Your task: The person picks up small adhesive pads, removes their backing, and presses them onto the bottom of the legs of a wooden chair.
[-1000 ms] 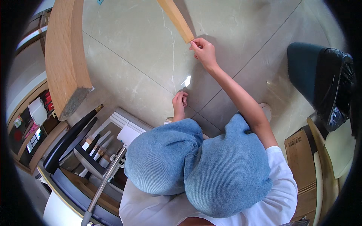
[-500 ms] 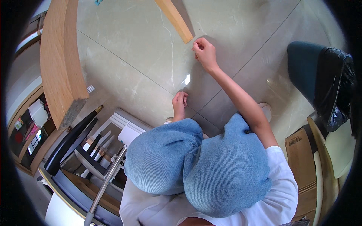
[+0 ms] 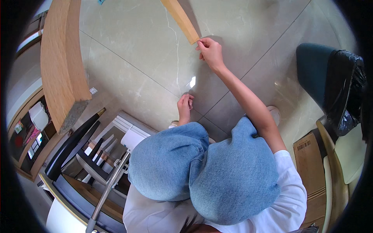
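My right hand (image 3: 208,52) reaches out over the tiled floor, thumb and forefinger pinched at the near end of a narrow light-wood strip (image 3: 180,19) that runs out of the top of the picture. Lower down, just in front of my denim-covered knees (image 3: 233,174), my left hand (image 3: 185,105) hangs with its fingers curled; whatever may be in them is hidden. A thicker wooden beam (image 3: 62,62) with a rough grey end looms at the upper left, apart from both hands.
Beside me on the left are a metal pole (image 3: 110,186) with a white fitting and a jumble of dark furniture parts (image 3: 74,151). At the right stand a dark teal bin (image 3: 314,73) with a black liner and a cardboard sheet (image 3: 309,171). A small teal object lies at the top.
Half a second ago my right fingertips were slightly off the strip's end; they are back on it now. The wooden beam sits a little further left than one second ago.
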Demonstrator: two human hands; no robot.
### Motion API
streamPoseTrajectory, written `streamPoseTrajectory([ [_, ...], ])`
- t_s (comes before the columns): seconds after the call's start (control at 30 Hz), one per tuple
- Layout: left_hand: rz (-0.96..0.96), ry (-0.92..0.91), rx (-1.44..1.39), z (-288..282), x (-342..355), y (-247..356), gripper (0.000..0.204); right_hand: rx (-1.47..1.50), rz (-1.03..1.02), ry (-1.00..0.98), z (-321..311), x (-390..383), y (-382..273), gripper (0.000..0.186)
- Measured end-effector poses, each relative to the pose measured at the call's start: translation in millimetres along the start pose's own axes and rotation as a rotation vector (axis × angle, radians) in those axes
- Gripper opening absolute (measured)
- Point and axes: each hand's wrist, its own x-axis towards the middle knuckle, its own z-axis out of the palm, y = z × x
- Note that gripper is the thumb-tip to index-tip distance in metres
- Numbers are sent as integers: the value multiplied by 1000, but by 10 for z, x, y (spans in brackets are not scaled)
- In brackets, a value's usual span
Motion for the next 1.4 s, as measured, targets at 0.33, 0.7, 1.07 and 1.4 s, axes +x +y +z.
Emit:
streamPoseTrajectory([
  [0.33,3,31,64,32,4,28,26,-187,-136,71,51,122,90,16],
  [0.7,-5,25,85,10,45,12,24,-235,-251,63,-8,111,120,14],
  [1.07,19,0,91,-15,62,0,28,-49,-89,-43,-67,25,60,14],
  [1.4,35,8,95,-8,63,-7,28,-79,-71,-14,-11,51,43,18],
])
